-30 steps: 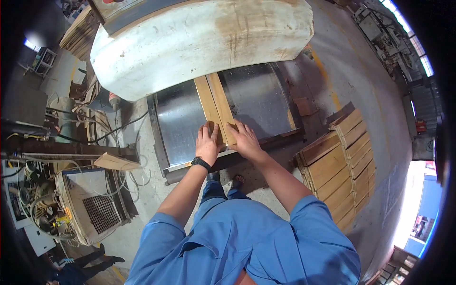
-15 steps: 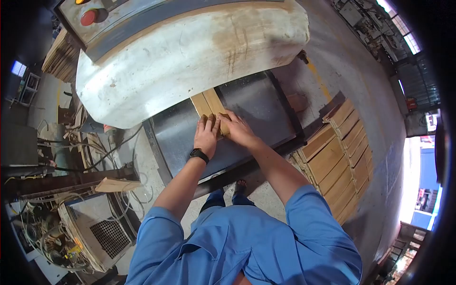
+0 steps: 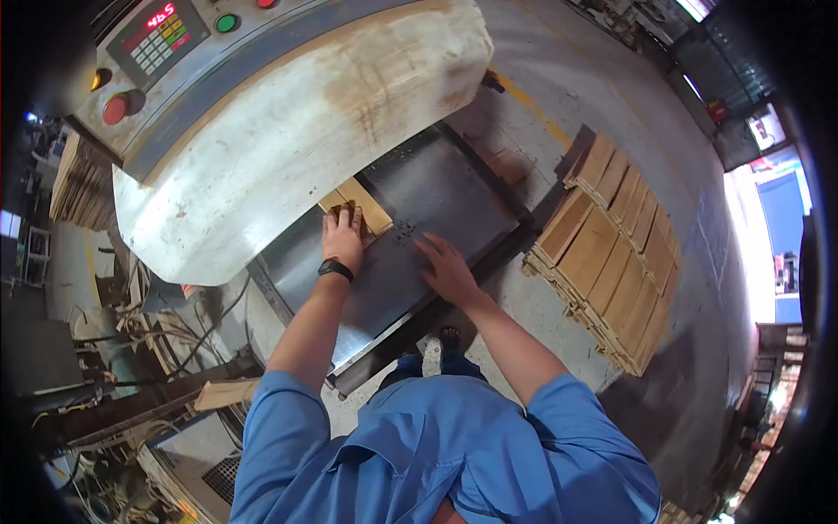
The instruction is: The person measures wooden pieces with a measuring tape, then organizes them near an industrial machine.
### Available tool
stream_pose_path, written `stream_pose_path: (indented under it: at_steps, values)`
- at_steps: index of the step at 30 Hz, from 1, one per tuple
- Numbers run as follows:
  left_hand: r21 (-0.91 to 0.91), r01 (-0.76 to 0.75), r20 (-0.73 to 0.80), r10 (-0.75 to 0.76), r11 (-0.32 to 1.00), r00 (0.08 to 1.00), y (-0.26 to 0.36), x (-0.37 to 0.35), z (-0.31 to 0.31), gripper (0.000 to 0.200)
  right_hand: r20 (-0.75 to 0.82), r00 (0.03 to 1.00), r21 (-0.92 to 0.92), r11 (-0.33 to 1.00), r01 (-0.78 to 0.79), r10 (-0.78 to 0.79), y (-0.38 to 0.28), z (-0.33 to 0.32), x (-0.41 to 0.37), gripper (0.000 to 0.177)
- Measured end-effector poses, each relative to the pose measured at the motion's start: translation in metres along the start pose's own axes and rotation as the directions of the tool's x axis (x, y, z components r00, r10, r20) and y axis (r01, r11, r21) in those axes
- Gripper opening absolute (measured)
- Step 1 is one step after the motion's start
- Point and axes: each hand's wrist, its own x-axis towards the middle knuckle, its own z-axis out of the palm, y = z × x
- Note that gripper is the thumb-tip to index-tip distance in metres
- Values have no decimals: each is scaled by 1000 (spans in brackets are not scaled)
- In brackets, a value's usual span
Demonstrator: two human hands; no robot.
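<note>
Two light wooden boards (image 3: 370,208) lie side by side on the dark metal machine table (image 3: 458,188), their far ends hidden under the white machine cover (image 3: 297,131). My left hand (image 3: 343,240) rests flat on the near end of the left board, fingers stretched out and a black watch on the wrist. Apart from the boards, my right hand (image 3: 449,269) is low over the table's near right part with its fingers spread and nothing in them. Dark specks (image 3: 405,232) are scattered between the boards and that hand.
Stacked wooden boards (image 3: 611,253) stand on the floor to the right. Above the cover, a control panel (image 3: 157,39) carries a red display and a red button (image 3: 115,109). Another wood stack (image 3: 83,179) is at far left, above cables and machinery.
My right hand has come off the boards and moved right, its fingers opening out. My left hand stays on the wood. The view has turned, bringing the panel display into sight.
</note>
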Motion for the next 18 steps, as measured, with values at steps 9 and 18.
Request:
stream_pose_path:
  at_steps: [9,18]
  values:
    - [-26,50,156,-45,998,987,-2,34,-38,63,-288,787,88,833,-546,546,60,4,-290,47]
    - [294,-322,-231,394,900,890,96,14,27,82,-627,549,71,742,-667,553,33,-59,-471,43]
